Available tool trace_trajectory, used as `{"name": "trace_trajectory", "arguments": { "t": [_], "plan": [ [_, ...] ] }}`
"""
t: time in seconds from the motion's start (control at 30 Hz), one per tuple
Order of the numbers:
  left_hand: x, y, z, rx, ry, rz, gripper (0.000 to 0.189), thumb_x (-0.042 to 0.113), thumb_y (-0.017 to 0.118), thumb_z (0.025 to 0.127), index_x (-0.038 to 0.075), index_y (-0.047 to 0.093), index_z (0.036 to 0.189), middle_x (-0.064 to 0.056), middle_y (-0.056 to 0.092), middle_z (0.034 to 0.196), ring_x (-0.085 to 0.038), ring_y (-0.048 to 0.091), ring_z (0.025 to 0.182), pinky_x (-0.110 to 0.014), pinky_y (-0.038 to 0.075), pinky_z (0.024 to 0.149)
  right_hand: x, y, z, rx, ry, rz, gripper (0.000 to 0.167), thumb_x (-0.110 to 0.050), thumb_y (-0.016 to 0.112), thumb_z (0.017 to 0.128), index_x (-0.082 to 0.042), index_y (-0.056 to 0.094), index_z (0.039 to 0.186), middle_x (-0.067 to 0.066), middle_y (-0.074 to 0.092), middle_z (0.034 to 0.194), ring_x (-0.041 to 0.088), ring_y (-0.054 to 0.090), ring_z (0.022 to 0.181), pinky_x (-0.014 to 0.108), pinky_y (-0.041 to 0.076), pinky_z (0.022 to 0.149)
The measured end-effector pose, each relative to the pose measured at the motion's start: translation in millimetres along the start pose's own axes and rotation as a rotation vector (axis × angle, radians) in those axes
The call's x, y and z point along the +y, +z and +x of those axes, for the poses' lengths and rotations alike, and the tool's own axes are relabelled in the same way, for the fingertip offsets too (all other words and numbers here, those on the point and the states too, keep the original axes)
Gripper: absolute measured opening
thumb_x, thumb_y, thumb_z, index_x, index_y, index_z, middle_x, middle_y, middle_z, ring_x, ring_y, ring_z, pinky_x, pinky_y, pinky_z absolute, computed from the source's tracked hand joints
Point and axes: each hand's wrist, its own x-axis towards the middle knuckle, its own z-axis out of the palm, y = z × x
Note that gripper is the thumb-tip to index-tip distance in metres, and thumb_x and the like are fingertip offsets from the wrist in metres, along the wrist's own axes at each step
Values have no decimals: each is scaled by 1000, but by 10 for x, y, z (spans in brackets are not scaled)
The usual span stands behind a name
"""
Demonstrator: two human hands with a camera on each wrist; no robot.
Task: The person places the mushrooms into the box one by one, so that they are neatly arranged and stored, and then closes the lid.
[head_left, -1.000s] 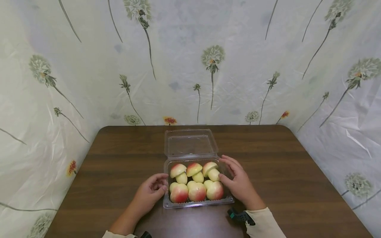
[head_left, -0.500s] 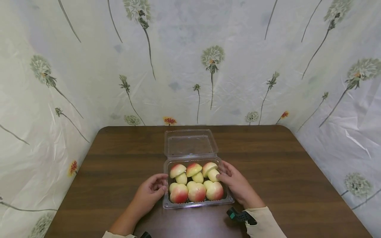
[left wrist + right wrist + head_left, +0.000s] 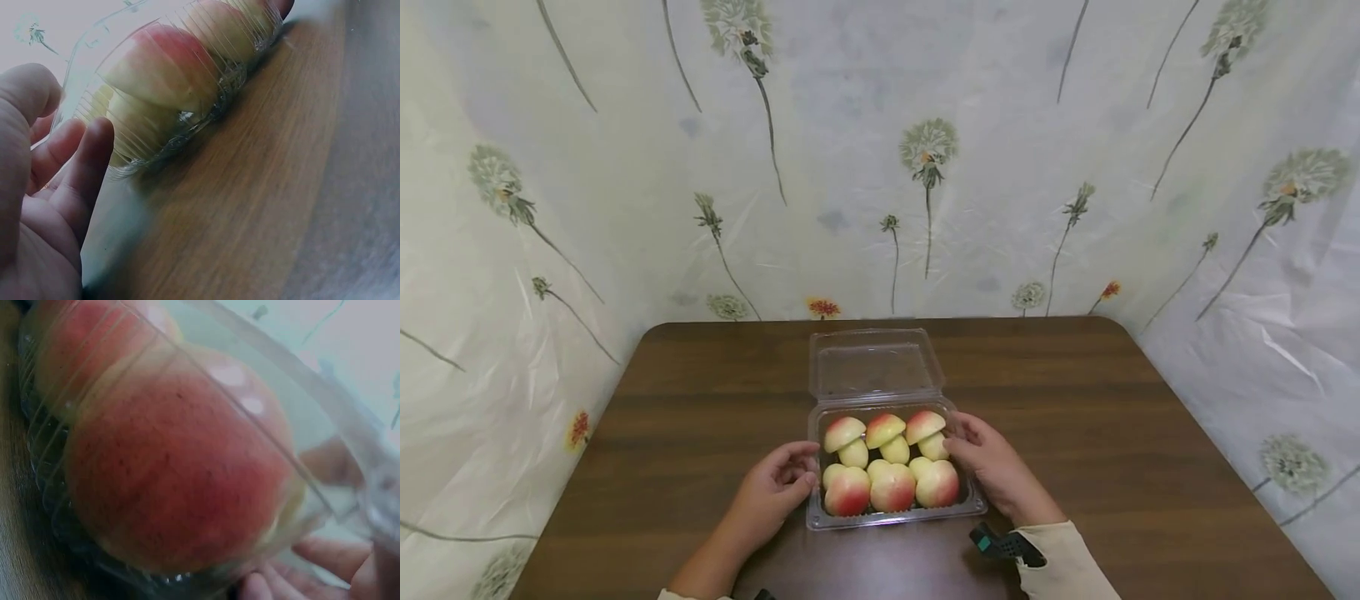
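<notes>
A clear hinged plastic container [image 3: 891, 523] stands on the table with its lid [image 3: 876, 367] laid back. Several yellow-and-red mushroom-shaped pieces [image 3: 892, 487] sit inside in two rows, caps leaning left at the back, rounded caps toward me in front. My left hand [image 3: 767, 492] has its fingers loosely bent, tips at the container's left side; the left wrist view shows them against the ribbed wall. My right hand [image 3: 1000, 471] holds the right side, thumb over the rim against the stem of the back-right mushroom-shaped piece [image 3: 927, 433]. Its other fingers [image 3: 334, 556] are outside the wall, partly hidden.
The dark wooden table [image 3: 1075, 400] extends to both sides and behind the container. A pale curtain [image 3: 820, 167] with a dandelion print surrounds the table's back and sides. A dark band [image 3: 1007, 546] sits on the right wrist.
My right fingers have come down along the container's right side. The back-right mushroom-shaped piece has turned slightly, its stem lower and further left. The view shifts a little; my left hand stays put.
</notes>
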Motion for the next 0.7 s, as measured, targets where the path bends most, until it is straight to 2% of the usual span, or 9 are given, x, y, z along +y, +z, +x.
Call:
{"name": "trace_trajectory", "arguments": {
  "t": [0.07, 0.17, 0.3, 0.47, 0.6, 0.7],
  "plan": [
    [-3, 3, 6, -1, -3, 1, 36, -1, 69, 97, -3, 63, 132, -18, 64, 108, -12, 65, 92, -21, 59, 79, 12, -31, 0, 2, -2, 85, 60, -18, 53, 109, 6, 30, 159, 25, 29, 168, 36, 30, 155, 31, 37, 119],
    [-1, 3, 7, 0, -7, 0, 36, -1, 69, 97, -3, 63, 132, -18, 64, 108, -12, 64, 92, -21, 59, 79, 35, -111, 22, -46, -11, 282, 66, -35, 41, 114, 4, 19, 162, 24, 19, 171, 35, 21, 158, 32, 30, 123],
    [-7, 4, 6, -7, -7, -6, 37, -1, 68, 97, -4, 62, 133, -18, 64, 109, -11, 64, 92, -21, 59, 79, 73, -271, 80, -180, -1, 559, 80, -53, 28, 113, 0, 0, 166, 21, 3, 175, 33, 6, 162, 39, 18, 129],
    [-21, 10, 9, -15, 11, -23, 39, -4, 66, 97, -6, 59, 136, -19, 63, 108, -10, 66, 90, -21, 59, 78, 111, -443, 166, -366, 52, 824, 86, -63, 24, 109, -10, -13, 167, 11, -13, 176, 26, -8, 162, 37, 10, 132],
    [-27, 6, 10, -4, 30, -34, 46, -6, 66, 96, -6, 54, 140, -18, 62, 106, -9, 66, 85, -21, 59, 75, 135, -537, 279, -498, 94, 964, 90, -67, 26, 107, -15, -19, 165, 7, -21, 174, 23, 3, 163, 36, 5, 132],
    [-38, 3, 17, -10, 26, -66, 55, -8, 64, 95, -4, 48, 148, -17, 60, 106, -10, 65, 82, -22, 59, 73, 166, -601, 375, -558, 121, 1071, 94, -68, 31, 106, -15, -22, 164, 6, -24, 173, 24, 9, 162, 36, 3, 133]
  ]
}}
